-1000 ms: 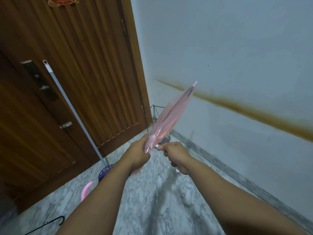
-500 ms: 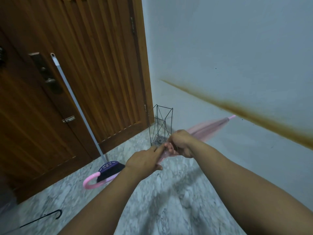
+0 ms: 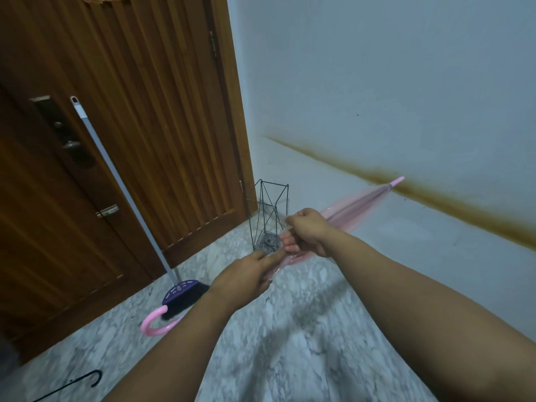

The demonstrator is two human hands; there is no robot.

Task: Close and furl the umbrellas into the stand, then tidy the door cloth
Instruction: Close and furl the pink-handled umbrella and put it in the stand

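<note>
- The pink see-through umbrella (image 3: 352, 208) is closed and runs on a slant across the middle of the frame, its tip up at the right against the wall and its pink hooked handle (image 3: 155, 322) down at lower left, just above the floor.
- Right hand (image 3: 309, 232) sits centre frame, curled into a fist round the furled canopy, so it's got a firm hold of the umbrella's middle. The canopy pokes out from behind it toward the upper right.
- Left hand (image 3: 246, 275) is just below and left of the right one, fingers stretched out fairly flat along the lower edge of the canopy, touching it. Can't really tell if it's gripping the plastic or just lying against it.
- The two hands nearly meet; the left fingertips reach the right fist.
- Right behind the hands, in the corner by the door, stands the black wire umbrella stand (image 3: 268, 216), upright.
- A black umbrella handle (image 3: 92, 378) lies on the floor at bottom left, well apart from the hands.
- A broom (image 3: 182, 291) with a purple head stands on the floor left of centre, its grey pole leaning up against the wooden door (image 3: 130, 111) toward the upper left.
- Floor (image 3: 290, 329) is grey marble-patterned; the wall (image 3: 377, 82) on the right has a brown streak (image 3: 435, 190) running diagonally.
</note>
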